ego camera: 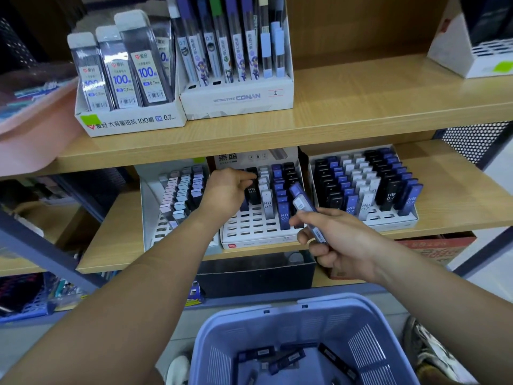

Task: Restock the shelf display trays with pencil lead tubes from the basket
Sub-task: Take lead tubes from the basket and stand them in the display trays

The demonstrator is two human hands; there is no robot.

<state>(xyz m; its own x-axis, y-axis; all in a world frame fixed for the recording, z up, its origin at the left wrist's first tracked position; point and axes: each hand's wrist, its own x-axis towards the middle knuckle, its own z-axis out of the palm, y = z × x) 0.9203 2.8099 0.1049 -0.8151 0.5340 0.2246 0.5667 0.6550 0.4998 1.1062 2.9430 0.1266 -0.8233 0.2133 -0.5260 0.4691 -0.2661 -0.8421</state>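
Two hands: left hand in a pinch on a black tube, right hand tight around blue tubes.

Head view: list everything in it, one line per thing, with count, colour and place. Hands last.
wooden shelf boards: two, light brown, one above the other
white cardboard box of 100-lead tubes: one, upper shelf, left
white Detective Conan display box: one, upper shelf, beside it
pink plastic bin: one, upper shelf, far left
white slotted tray of pastel tubes: one, lower shelf, left
white slotted HB 0.5 tray: one, lower shelf, middle
white slotted HB 0.7 tray: one, lower shelf, right
blue plastic basket: one, bottom centre
loose lead tubes: several, dark and blue, in basket
blue lead tube: at least one, in right hand
left hand: at black tubes in middle tray, grip unclear
right hand: holds the blue tube
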